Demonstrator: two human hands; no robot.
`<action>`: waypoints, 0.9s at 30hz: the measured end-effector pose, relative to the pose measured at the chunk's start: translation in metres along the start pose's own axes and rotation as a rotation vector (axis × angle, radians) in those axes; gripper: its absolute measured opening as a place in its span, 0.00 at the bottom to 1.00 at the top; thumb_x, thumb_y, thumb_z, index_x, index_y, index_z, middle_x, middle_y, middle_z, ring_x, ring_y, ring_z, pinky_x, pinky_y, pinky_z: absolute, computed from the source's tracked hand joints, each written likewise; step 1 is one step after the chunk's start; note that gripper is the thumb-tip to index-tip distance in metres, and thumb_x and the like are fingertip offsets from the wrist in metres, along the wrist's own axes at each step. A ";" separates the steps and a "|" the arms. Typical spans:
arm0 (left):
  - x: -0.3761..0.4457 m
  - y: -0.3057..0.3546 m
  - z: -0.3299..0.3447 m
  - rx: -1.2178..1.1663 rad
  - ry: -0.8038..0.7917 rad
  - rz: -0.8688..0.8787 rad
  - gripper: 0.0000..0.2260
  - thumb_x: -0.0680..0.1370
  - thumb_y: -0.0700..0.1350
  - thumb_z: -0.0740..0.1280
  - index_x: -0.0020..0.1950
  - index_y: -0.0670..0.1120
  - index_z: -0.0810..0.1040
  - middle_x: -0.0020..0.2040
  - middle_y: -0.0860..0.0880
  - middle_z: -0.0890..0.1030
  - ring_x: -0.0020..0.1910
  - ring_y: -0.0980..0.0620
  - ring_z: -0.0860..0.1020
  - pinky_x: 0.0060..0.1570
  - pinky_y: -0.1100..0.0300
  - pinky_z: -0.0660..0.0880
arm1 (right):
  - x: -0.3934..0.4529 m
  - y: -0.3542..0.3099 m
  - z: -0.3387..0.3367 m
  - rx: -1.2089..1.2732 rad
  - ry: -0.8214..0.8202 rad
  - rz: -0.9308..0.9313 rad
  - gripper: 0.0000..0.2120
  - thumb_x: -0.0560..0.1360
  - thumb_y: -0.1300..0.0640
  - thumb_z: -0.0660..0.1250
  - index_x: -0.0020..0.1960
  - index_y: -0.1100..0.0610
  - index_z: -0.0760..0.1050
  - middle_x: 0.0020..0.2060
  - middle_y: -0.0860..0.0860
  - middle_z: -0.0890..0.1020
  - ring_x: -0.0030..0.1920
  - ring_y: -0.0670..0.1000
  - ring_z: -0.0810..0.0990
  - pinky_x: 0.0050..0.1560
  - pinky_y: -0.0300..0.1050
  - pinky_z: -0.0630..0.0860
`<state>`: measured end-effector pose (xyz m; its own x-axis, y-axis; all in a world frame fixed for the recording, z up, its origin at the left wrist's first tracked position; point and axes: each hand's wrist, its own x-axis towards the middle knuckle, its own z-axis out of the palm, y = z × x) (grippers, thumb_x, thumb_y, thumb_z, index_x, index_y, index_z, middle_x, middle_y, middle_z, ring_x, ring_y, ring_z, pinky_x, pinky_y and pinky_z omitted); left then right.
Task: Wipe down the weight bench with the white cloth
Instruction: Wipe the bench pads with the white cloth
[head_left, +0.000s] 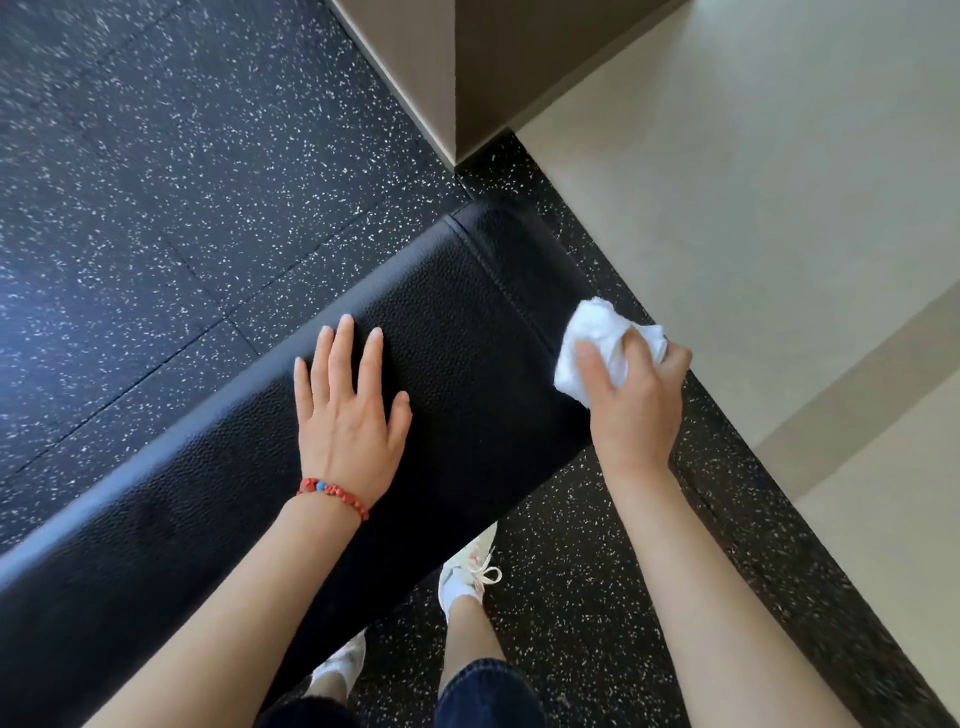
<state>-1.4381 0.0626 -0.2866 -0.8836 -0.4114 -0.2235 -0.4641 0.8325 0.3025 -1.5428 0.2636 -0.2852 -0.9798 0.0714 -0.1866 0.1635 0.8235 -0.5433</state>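
Bunched into a wad, the white cloth (597, 343) is being clutched in the right hand (636, 395), with the fingers curling closed around it and the thumb lying across its near face, so a thick pad of fabric is sticking out ahead of the knuckles. That wad is pressing on the weight bench (457, 332) at its right-hand long edge, just short of the stitched seam near the bench's far end; it is probably being held balled up so the push goes into a small patch of the pebbled black upholstery.

From the head view, the left hand (345, 410) is lying flat on the bench top, fingers spread and holding nothing, close to the left-hand long edge and well apart from the cloth. It is likely bracing the body while the person is leaning over, and steadying the pad against the sideways rub. A red beaded bracelet (332, 493) is sitting at that wrist.

Both white sneakers (467, 566) are standing on the speckled rubber floor (156, 182) beside the bench's near side. Judging by the cloth's spot, the far end past the seam and the long stretch toward the lower left corner are yet to be covered.
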 end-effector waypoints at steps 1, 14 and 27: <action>-0.002 0.002 -0.001 -0.004 -0.008 0.022 0.25 0.75 0.46 0.63 0.71 0.39 0.65 0.73 0.37 0.62 0.72 0.37 0.57 0.70 0.40 0.51 | -0.004 0.002 -0.003 -0.005 0.000 0.018 0.17 0.71 0.45 0.67 0.50 0.58 0.76 0.49 0.55 0.67 0.41 0.54 0.70 0.40 0.45 0.68; -0.080 0.013 -0.045 -0.007 -0.087 0.333 0.26 0.73 0.42 0.70 0.69 0.40 0.68 0.70 0.38 0.67 0.70 0.37 0.63 0.67 0.39 0.58 | -0.138 0.010 -0.042 0.159 0.082 0.288 0.17 0.70 0.46 0.70 0.53 0.56 0.77 0.46 0.50 0.66 0.40 0.50 0.69 0.45 0.42 0.65; -0.198 0.061 -0.147 0.054 -0.135 0.680 0.24 0.73 0.43 0.70 0.68 0.39 0.70 0.68 0.38 0.70 0.68 0.36 0.66 0.66 0.39 0.58 | -0.300 -0.011 -0.144 0.450 0.370 0.517 0.19 0.67 0.54 0.75 0.56 0.58 0.78 0.47 0.52 0.72 0.44 0.49 0.71 0.40 0.25 0.60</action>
<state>-1.3003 0.1405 -0.0875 -0.9601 0.2549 -0.1148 0.1968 0.9079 0.3702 -1.2670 0.3143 -0.1055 -0.7281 0.6325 -0.2643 0.5632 0.3322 -0.7566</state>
